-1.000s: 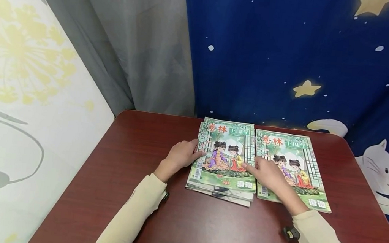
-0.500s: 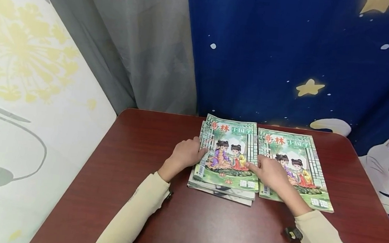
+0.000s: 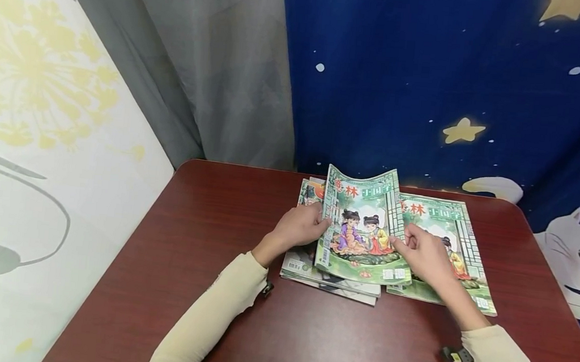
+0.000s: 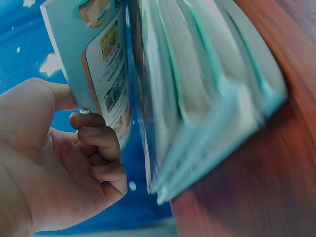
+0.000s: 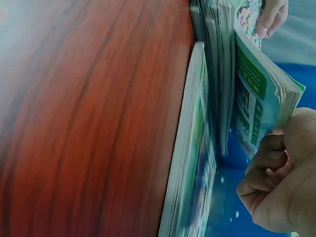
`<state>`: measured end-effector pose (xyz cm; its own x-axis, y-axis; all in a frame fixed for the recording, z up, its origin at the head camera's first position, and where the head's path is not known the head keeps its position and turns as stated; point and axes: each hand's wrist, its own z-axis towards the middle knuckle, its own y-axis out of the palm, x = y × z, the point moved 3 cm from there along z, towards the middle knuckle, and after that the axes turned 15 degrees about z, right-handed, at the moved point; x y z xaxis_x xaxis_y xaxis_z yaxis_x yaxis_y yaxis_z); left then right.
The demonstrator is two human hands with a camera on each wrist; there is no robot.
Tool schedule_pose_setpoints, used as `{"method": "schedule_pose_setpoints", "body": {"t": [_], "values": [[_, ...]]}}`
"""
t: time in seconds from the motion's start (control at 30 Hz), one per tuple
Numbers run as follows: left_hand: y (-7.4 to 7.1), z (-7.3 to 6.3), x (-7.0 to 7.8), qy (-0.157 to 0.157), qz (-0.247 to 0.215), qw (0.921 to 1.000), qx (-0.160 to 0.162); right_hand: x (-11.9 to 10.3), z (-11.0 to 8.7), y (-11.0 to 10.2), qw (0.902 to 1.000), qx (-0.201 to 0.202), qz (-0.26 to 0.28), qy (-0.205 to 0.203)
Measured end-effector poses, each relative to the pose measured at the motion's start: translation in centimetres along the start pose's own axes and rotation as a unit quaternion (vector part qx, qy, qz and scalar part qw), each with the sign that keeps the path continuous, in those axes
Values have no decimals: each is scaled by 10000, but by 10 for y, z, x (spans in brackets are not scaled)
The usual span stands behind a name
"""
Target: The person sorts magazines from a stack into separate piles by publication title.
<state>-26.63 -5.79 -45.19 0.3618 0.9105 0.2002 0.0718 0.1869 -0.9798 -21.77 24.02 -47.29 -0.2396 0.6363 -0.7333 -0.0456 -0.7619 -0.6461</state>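
Observation:
Both hands hold one green-covered magazine [image 3: 362,232] with two cartoon children on its front, lifted off the pile and bowed between them. My left hand [image 3: 301,224] pinches its left edge, thumb on the cover and fingers curled underneath; the left wrist view shows that grip on the magazine's edge [image 4: 89,59]. At the right edge, my right hand [image 3: 426,254] pinches it the same way, and the right wrist view shows its back cover [image 5: 254,94] raised. Below it lies a stack of magazines [image 3: 303,267]. A second magazine with the same cover [image 3: 469,246] lies flat under the right hand.
The dark red table [image 3: 205,220] carries the magazines near its back edge. Behind it hang a grey curtain [image 3: 241,86] and a blue starry curtain [image 3: 378,97]. A white patterned wall [image 3: 39,184] stands at the left.
The top magazine has come up off the stack and shifted right in both hands, now bowed. It uncovers a different cover on the stack and partly overlaps the right-hand magazine.

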Motion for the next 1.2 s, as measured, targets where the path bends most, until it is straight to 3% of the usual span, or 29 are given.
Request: {"method": "schedule_pose_setpoints", "body": {"t": [0.23,0.47,0.73,0.83,1.0,1.2], "values": [[8,20,43,290,275,9991,-112,17,-11,-39,9985,532,115,-46],[21,38,101,349,723,9960,-382,40,-27,-76,9966,717,-94,390],[32,48,148,613,1193,9899,-449,62,-43,-111,9924,1010,-272,642],[37,52,161,720,1499,9851,-447,69,-48,-118,9913,1080,-257,704],[42,58,171,587,1729,9819,-505,77,-49,-122,9911,1083,-281,719],[50,65,179,383,2222,9705,-854,88,-49,-124,9908,958,-428,852]]}}
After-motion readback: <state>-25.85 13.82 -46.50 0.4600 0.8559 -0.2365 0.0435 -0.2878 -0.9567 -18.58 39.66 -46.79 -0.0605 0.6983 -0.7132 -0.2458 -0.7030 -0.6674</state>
